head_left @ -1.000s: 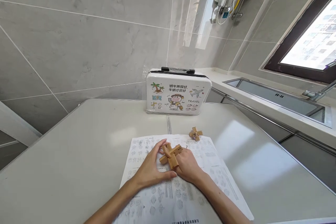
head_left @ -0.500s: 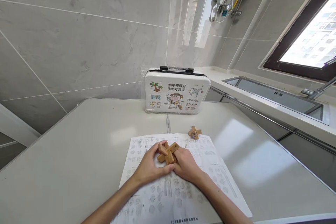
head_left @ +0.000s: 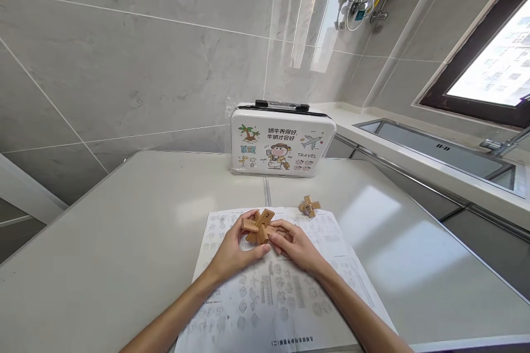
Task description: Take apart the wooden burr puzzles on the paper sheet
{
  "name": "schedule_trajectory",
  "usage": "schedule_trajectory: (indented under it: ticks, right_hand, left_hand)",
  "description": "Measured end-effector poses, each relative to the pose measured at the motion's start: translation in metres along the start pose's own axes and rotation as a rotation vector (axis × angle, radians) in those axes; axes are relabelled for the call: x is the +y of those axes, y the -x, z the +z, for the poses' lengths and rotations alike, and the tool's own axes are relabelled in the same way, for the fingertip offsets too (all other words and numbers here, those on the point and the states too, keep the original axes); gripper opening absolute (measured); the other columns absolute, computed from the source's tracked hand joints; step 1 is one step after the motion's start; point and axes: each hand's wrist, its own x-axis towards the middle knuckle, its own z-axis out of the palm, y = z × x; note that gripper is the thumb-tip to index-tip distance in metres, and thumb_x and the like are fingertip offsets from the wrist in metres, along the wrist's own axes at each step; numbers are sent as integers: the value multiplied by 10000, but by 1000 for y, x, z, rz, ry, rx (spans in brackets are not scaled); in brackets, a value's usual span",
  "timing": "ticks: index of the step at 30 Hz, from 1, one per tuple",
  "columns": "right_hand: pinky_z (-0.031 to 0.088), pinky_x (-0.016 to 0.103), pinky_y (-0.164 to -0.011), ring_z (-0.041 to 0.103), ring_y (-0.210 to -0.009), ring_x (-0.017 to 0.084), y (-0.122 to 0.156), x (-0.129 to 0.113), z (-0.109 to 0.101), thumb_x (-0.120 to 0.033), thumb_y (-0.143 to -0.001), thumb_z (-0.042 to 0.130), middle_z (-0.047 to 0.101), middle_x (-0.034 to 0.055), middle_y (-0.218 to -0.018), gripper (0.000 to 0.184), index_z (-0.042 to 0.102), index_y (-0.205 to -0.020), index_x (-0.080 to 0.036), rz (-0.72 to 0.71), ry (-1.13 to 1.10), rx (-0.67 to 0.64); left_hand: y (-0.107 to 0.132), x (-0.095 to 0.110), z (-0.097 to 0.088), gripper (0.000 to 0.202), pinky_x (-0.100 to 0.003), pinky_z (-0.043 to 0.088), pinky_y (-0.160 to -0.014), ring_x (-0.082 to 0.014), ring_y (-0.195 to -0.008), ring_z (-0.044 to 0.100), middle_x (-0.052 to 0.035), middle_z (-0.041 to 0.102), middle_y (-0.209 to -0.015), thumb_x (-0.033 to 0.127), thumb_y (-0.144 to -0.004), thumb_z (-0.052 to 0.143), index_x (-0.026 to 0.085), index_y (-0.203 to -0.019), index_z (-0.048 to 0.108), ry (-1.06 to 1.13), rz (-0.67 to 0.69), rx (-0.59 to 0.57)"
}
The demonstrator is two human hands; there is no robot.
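A wooden cross-shaped puzzle (head_left: 259,224) is held just above a printed instruction sheet (head_left: 281,298). My left hand (head_left: 233,251) grips it from the left, with the thumb under it and the fingers curled behind. My right hand (head_left: 296,245) pinches its right side with bent fingers. The number 2 is marked on one upper face of the puzzle. A second, smaller wooden cross puzzle (head_left: 308,206) lies at the sheet's far right corner, a short way beyond my right hand.
A white tin case (head_left: 282,142) with cartoon travel pictures and a black handle stands against the tiled wall at the back of the white table (head_left: 124,231). To the right are a steel sink (head_left: 439,151), a tap (head_left: 503,146) and a window.
The puzzle has been turned in my hands and shifted a little left and away from me. My right hand has moved from under it to pinching its right side.
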Motion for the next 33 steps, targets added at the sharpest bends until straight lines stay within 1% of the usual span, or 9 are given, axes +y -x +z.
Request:
schedule_trajectory:
  ticks: [4, 9, 11, 17, 21, 26, 28, 30, 33]
  right_hand:
    - [417, 288, -620, 487, -598, 128, -1, 2, -1, -559, -948, 686, 563, -39, -708, 415, 648, -1140, -193, -5, 33, 7]
    - [493, 339, -799, 621, -882, 201, -2, 0, -4, -508, -971, 659, 695, 62, -1089, 355, 684, -1194, -232, -117, 147, 134]
    - [499, 350, -836, 631, -936, 214, -3, 0, -5, -487, -974, 660, 700, 65, -1138, 323, 696, -1186, -246, -152, 129, 161]
    - [500, 338, -817, 636, -868, 203, -4, 6, -8, -450, -960, 707, 709, 41, -967, 221, 727, -974, -231, -171, 56, 148]
    - [494, 336, -816, 634, -877, 207, -3, 8, -9, -455, -957, 718, 696, 41, -945, 229, 724, -968, -227, -193, 79, 137]
    - [480, 342, -853, 625, -945, 213, -3, 3, -8, -520, -985, 664, 689, 57, -1071, 305, 713, -1077, -234, -174, 112, 134]
    - [479, 325, -776, 605, -803, 175, -3, -1, -5, -546, -1003, 629, 691, 47, -1026, 350, 694, -1141, -231, -102, 75, 81]
    - [452, 293, -649, 539, -635, 133, -1, -3, -2, -564, -1008, 616, 673, 22, -875, 375, 684, -1113, -210, -4, -53, -14]
    - [365, 234, -490, 503, -532, 104, 0, -3, -1, -550, -971, 688, 629, -3, -731, 364, 654, -969, -188, 136, -323, -119]
  left_hand:
    - [0, 0, 1, 776, -495, 404, -1206, -337, -1403, 542, -145, 536, -1549, 378, -808, 856, 244, -1471, 475, 12, -7, 10]
    - [0, -4, 1, 815, -494, 416, -1190, -343, -1366, 575, -142, 614, -1458, 376, -758, 884, 236, -1457, 490, -58, 2, 19]
    - [1, -2, 3, 798, -489, 435, -1168, -338, -1321, 608, -125, 650, -1402, 366, -741, 889, 240, -1436, 515, -132, 9, 17]
    - [3, 9, 8, 814, -488, 457, -1140, -342, -1275, 632, -116, 678, -1357, 336, -668, 913, 237, -1398, 566, -236, -3, 28]
    - [3, 7, 7, 846, -507, 432, -1165, -361, -1300, 614, -118, 670, -1383, 357, -634, 938, 243, -1393, 584, -243, -2, 34]
    - [-1, -2, 2, 775, -499, 419, -1180, -351, -1362, 574, -132, 615, -1460, 391, -724, 902, 245, -1405, 563, -65, 26, 13]
    - [-3, -3, -1, 634, -498, 402, -1193, -353, -1410, 532, -136, 562, -1524, 434, -762, 879, 239, -1307, 620, 19, 32, 13]
    - [-5, -3, -3, 518, -506, 380, -1207, -359, -1439, 502, -135, 526, -1563, 488, -784, 860, 228, -1188, 667, 83, 36, 9]
    - [-6, -3, -4, 536, -517, 352, -1225, -363, -1461, 477, -139, 515, -1574, 523, -782, 859, 230, -1189, 672, 136, 42, -17]
